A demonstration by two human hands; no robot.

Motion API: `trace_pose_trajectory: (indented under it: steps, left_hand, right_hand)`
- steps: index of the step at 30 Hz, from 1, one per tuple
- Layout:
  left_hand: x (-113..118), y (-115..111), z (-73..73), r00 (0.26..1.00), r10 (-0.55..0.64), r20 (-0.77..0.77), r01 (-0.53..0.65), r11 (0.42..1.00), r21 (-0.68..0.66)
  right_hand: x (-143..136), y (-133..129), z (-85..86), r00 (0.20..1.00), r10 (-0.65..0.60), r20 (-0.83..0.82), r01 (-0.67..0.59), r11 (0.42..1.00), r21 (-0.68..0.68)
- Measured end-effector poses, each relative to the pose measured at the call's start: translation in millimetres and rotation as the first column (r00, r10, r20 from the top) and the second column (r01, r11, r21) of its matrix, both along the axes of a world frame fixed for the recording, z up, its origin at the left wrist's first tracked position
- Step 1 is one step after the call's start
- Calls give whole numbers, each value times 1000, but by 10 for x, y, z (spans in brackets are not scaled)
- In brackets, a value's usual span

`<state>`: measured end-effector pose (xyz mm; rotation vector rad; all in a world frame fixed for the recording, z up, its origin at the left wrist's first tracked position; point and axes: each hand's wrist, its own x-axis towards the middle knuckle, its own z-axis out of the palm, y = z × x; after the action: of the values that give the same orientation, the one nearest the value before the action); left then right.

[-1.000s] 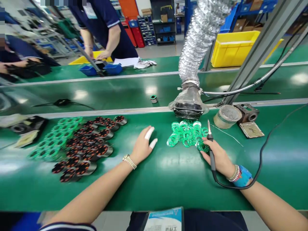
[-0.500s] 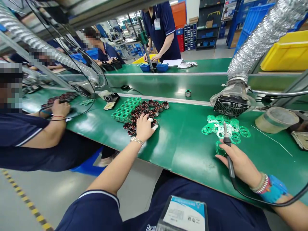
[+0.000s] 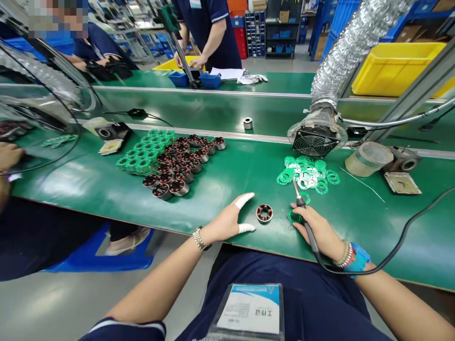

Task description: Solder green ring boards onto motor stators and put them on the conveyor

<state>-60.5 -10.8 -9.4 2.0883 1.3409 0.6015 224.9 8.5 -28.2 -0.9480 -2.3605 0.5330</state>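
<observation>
A single motor stator point(image 3: 264, 213), a metal ring with copper windings, lies on the green bench in front of me. Just to its left is my left hand point(image 3: 229, 221), thumb and finger spread apart with white finger covers on the tips, not touching it. My right hand point(image 3: 322, 234) holds a soldering iron point(image 3: 308, 227), its tip pointing away over the bench. A green ring-shaped circuit board point(image 3: 294, 217) is at my right fingertips; whether they pinch it, I cannot tell. Beyond lies a loose pile of similar green ring boards point(image 3: 308, 176).
Left of centre stand several grouped stators point(image 3: 179, 173) beside stacked green board panels point(image 3: 145, 151). A fume fan point(image 3: 316, 141) hangs behind the loose rings. To the right are a round tub point(image 3: 368, 160) and a soldering-iron stand point(image 3: 405, 163). Co-workers sit left and stand opposite.
My left hand has left the stator group and come right and nearer to me. One stator now lies alone beside it. The right hand still holds the soldering iron; the head view has shifted.
</observation>
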Motion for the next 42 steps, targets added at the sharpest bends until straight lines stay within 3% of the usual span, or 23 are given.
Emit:
trace_pose_trajectory:
  steps: [5,8,11,15,19,22,26,33,37,42]
  left_hand:
    - [283,-54,-99,996,85,22,-85,996,2]
    - [419,-27,-92,989,75,125,-75,997,-11]
    - [499,-41,-78,970,68,232,-56,997,-58]
    - [549,-134,-63,958,132,253,-116,990,-77]
    - [603,-237,-28,937,125,327,-134,991,4]
    - [658,-273,17,961,50,271,-85,989,117]
    - [659,-239,35,973,-20,232,-7,993,114]
    - [501,-44,-116,912,24,409,1,998,-62]
    - [516,13,-139,922,-10,387,39,997,-67]
    - [538,38,-126,931,-33,365,60,996,-62]
  right_hand:
    - [-82,-91,35,997,-63,-43,62,997,-38]
    - [-141,-138,108,985,-132,-113,121,988,-98]
    - [-195,-165,166,962,-183,-202,156,977,-144]
    - [-224,-178,175,939,-217,-267,171,968,-185]
    - [-221,-196,129,930,-246,-272,178,951,-253]
    - [-241,-214,91,949,-174,-263,122,972,-201]
    - [-237,-211,77,978,-39,-203,23,997,-78]
    - [125,-131,188,959,-136,-247,109,987,-121]
    - [293,-114,276,953,-131,-274,102,988,-117]
    - [317,-104,315,946,-177,-271,117,967,-225]
